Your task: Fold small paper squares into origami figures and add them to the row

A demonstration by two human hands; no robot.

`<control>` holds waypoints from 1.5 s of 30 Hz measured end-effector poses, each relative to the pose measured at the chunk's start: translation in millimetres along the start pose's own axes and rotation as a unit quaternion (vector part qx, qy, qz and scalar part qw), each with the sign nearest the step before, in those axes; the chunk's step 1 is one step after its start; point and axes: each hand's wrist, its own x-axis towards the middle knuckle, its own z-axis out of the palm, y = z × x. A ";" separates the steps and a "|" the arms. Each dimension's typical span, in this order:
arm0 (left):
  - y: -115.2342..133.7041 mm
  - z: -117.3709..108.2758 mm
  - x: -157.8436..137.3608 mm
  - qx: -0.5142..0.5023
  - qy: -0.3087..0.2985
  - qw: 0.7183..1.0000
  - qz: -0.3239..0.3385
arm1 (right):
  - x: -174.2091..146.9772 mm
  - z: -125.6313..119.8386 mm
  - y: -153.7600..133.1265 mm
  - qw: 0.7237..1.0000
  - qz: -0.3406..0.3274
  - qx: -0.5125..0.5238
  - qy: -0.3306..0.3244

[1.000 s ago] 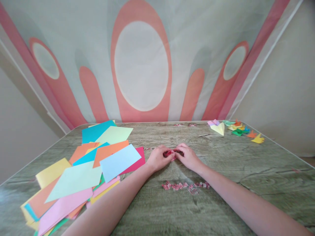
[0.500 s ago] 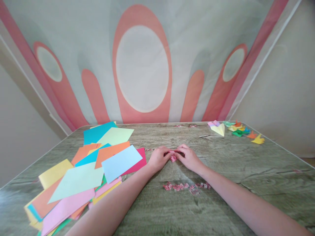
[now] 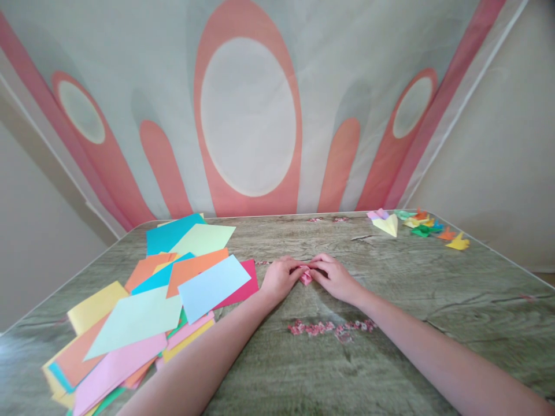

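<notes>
A small piece of folded pink paper [image 3: 306,276] lies between my two hands near the middle of the table. My left hand [image 3: 281,276] grips its left side, fingers closed and thumb pressed on the near face. On the right side, my right hand [image 3: 332,276] pinches the same paper with thumb and fingers. The paper's outer edges are partly covered by my fingertips, so its full shape cannot be made out.
Loose coloured paper sheets [image 3: 134,318] are spread over the left of the wood-patterned table [image 3: 390,358]. Far right stand several folded paper figures [image 3: 427,230] beside pale yellow and pink paper planes [image 3: 385,224]. A pink-and-grey patterned cloth [image 3: 312,115] hangs behind.
Both hands stay almost in place on the pink paper, with only slight finger shifts. The view has moved a little.
</notes>
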 end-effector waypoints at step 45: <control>1.5 -6.5 -6.3 0.105 -0.009 0.991 0.079 | 0.7 2.4 -0.6 1.000 -0.002 -0.024 0.008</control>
